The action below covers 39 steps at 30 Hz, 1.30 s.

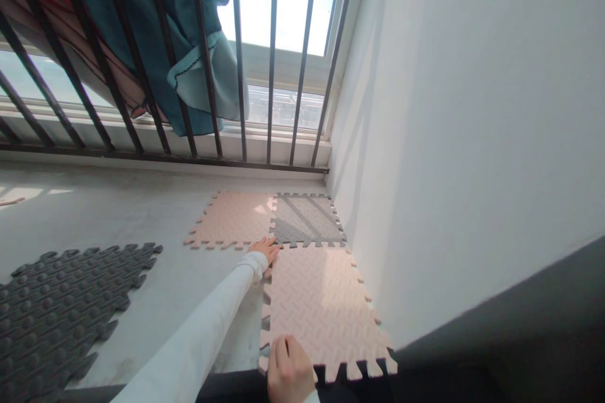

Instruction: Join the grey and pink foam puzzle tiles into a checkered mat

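A pale pink foam mat tile point(321, 302) with a raised pattern and toothed edges lies in front of me by the wall. My left hand point(265, 250) reaches to its far left corner, fingers stretched out and resting where it meets the other tiles. My right hand point(289, 370), fingers curled closed, grips the near left corner of this tile. Beyond it lies a grey foam tile point(307, 220), its teeth against the pink tile's far edge. Another pink foam tile point(236, 219) adjoins the grey one on the left.
On the floor at the left lies a dark studded foam mat point(66, 308). A white wall point(463, 126) rises along the right. Dark railing bars point(271, 63) stand before the window at the back, with teal cloth point(208, 75) hanging behind them. Sunlight falls across the floor point(118, 201).
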Motion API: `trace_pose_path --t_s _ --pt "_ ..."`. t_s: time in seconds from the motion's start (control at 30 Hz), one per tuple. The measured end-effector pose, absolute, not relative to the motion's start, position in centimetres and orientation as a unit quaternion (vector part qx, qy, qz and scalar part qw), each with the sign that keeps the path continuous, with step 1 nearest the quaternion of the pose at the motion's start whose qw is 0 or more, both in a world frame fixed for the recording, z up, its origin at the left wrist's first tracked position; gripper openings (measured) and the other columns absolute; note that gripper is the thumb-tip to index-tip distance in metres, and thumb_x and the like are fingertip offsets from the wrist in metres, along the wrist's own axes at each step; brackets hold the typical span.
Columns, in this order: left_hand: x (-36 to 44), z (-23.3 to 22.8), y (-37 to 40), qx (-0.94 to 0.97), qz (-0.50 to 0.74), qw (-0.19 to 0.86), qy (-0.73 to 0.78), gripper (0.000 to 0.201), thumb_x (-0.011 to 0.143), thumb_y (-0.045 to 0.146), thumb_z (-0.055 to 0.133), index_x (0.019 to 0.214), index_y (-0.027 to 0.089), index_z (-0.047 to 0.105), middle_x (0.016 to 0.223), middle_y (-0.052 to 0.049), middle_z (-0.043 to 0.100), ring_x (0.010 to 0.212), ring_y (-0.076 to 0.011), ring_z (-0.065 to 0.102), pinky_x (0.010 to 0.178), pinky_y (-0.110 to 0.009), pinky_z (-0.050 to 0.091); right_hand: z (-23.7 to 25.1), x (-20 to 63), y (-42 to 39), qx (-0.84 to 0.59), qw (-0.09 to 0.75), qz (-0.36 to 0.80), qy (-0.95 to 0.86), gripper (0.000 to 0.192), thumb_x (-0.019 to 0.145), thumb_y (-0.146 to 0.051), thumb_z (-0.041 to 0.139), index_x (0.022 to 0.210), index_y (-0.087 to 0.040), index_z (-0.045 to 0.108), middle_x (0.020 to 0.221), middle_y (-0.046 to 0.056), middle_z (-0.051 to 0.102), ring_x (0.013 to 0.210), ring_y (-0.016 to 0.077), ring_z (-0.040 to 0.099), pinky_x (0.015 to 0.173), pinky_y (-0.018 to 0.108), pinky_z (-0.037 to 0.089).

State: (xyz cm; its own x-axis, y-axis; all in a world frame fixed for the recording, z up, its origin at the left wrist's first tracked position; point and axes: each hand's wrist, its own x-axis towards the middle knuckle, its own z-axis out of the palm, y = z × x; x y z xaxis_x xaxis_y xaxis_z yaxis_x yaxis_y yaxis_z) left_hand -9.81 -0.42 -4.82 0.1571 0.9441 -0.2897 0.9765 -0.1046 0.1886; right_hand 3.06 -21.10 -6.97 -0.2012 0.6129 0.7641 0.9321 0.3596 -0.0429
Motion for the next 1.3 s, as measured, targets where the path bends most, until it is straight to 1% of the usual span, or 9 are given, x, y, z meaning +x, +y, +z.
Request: trace_pose_path --t_s 0.13,0.33,0.57,0.63,0.73,0.87,1.03,1.17,1.3 --pt "-9.8 -4.9 -0.3 0.739 -0.047 0.172 0.649 0.041 0.084 0.041 0.022 0.122 0.041 0.038 0.139 0.008 0.025 0.126 -0.0239 0.020 0.098 -0.047 0.023 -6.6 3.0 -21.0 -0.500 0.392 -0.221 -0.740 0.034 0.076 -0.001 0.029 0.049 -0.016 0.044 0.055 0.003 0.037 0.054 0.0136 0.035 0.048 0.028 0.023" --pt "-9.8 -4.7 -0.4 0.740 -0.042 0.173 0.649 0.041 0.084 0.041 0.022 0.122 0.040 0.039 0.139 0.007 0.026 0.127 -0.0239 0.019 0.098 -0.047 0.023 -6.0 3.0 -21.2 -0.505 0.417 -0.217 -0.724 0.033 0.075 -0.001 0.028 0.053 -0.015 0.048 0.055 0.004 0.039 0.055 0.0145 0.036 0.049 0.030 0.023" --pt "-9.8 -4.7 -0.3 0.736 -0.043 0.181 0.651 0.041 0.084 0.041 0.024 0.121 0.039 0.040 0.139 0.007 0.025 0.126 -0.0246 0.019 0.099 -0.048 0.022 -6.0 3.4 -21.4 -0.504 0.364 -0.229 -0.749 0.030 0.076 -0.002 0.031 0.054 -0.016 0.047 0.056 0.002 0.037 0.054 0.0129 0.036 0.048 0.028 0.025" --pt "-9.9 -4.9 -0.2 0.736 -0.039 0.184 0.650 0.041 0.084 0.042 0.024 0.121 0.039 0.040 0.139 0.007 0.025 0.126 -0.0247 0.019 0.099 -0.048 0.022 -6.2 3.4 -21.5 -0.508 0.377 -0.227 -0.740 0.030 0.076 -0.003 0.032 0.055 -0.016 0.048 0.056 0.002 0.037 0.054 0.0134 0.037 0.048 0.028 0.026" --pt "-10.0 -5.2 -0.1 0.738 -0.035 0.181 0.649 0.041 0.083 0.043 0.023 0.121 0.039 0.041 0.139 0.008 0.025 0.126 -0.0248 0.019 0.099 -0.048 0.021 -6.4 3.2 -21.6 -0.515 0.406 -0.225 -0.721 0.030 0.076 -0.003 0.031 0.058 -0.015 0.051 0.057 0.004 0.041 0.056 0.0143 0.039 0.049 0.028 0.029" --pt "-9.9 -5.2 -0.1 0.737 -0.046 0.175 0.651 0.042 0.083 0.045 0.022 0.121 0.040 0.040 0.139 0.007 0.025 0.126 -0.0248 0.019 0.098 -0.049 0.022 -6.5 3.3 -21.8 -0.520 0.382 -0.230 -0.729 0.027 0.077 -0.004 0.033 0.064 -0.014 0.055 0.063 0.006 0.046 0.059 0.0149 0.043 0.051 0.029 0.032" --pt "-9.8 -5.0 -0.1 0.740 -0.051 0.176 0.648 0.043 0.084 0.046 0.021 0.122 0.039 0.039 0.139 0.005 0.025 0.126 -0.0257 0.020 0.097 -0.051 0.022 -5.8 3.8 -21.9 -0.471 0.407 -0.271 -0.734 0.028 0.074 -0.001 0.032 0.065 -0.012 0.056 0.067 0.009 0.053 0.063 0.0169 0.047 0.053 0.031 0.035" --pt "-9.8 -5.0 -0.2 0.739 -0.040 0.179 0.648 0.043 0.084 0.045 0.021 0.122 0.038 0.039 0.139 0.005 0.025 0.126 -0.0255 0.019 0.099 -0.049 0.021 -4.6 4.5 -21.9 -0.449 0.393 -0.286 -0.750 0.025 0.072 0.000 0.036 0.066 -0.011 0.058 0.068 0.010 0.056 0.064 0.0177 0.049 0.052 0.031 0.037" --pt "-9.9 -5.0 -0.1 0.736 -0.035 0.186 0.650 0.043 0.083 0.046 0.022 0.121 0.039 0.040 0.139 0.006 0.026 0.127 -0.0255 0.019 0.099 -0.049 0.021 -3.2 5.5 -22.2 -0.419 0.321 -0.285 -0.800 0.019 0.070 -0.001 0.045 0.073 -0.010 0.061 0.071 0.010 0.058 0.068 0.0190 0.052 0.053 0.030 0.040"
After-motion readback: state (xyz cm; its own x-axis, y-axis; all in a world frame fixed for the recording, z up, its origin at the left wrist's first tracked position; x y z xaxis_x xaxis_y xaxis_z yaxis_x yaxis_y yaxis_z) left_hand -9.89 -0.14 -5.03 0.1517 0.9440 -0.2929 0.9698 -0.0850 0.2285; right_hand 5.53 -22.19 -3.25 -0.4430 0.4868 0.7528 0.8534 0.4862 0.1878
